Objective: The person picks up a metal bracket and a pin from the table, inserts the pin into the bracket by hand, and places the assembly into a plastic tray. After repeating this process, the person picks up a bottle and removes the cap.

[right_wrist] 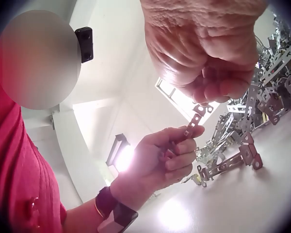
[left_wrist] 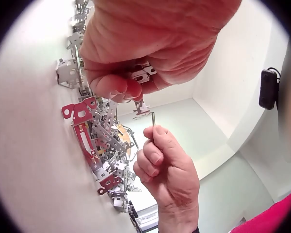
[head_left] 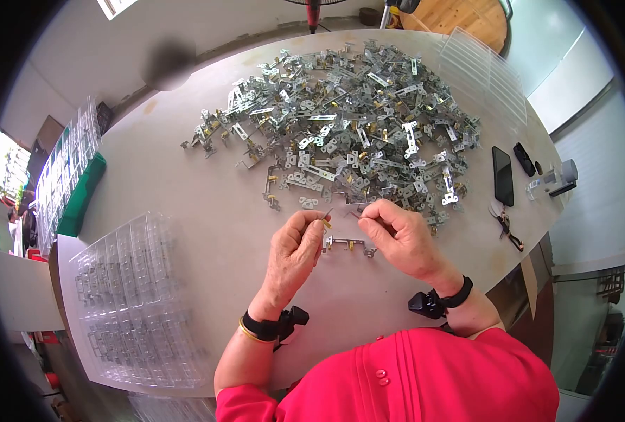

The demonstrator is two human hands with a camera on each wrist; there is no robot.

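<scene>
My left hand holds a small perforated metal bracket between thumb and fingers, its slotted end sticking out past the fingertips. Across from it, my right hand pinches a thin metal pin between thumb and forefinger, pointing toward the bracket. The fingertips of both hands are a short gap apart. On the table just below the hands lies one assembled bracket with a brass-coloured piece on its bar. Most of the held bracket is hidden inside the left hand.
A large heap of metal brackets covers the table beyond the hands. Clear compartment trays with parts lie at left. At right are a phone, pliers and another clear tray. A green bin stands far left.
</scene>
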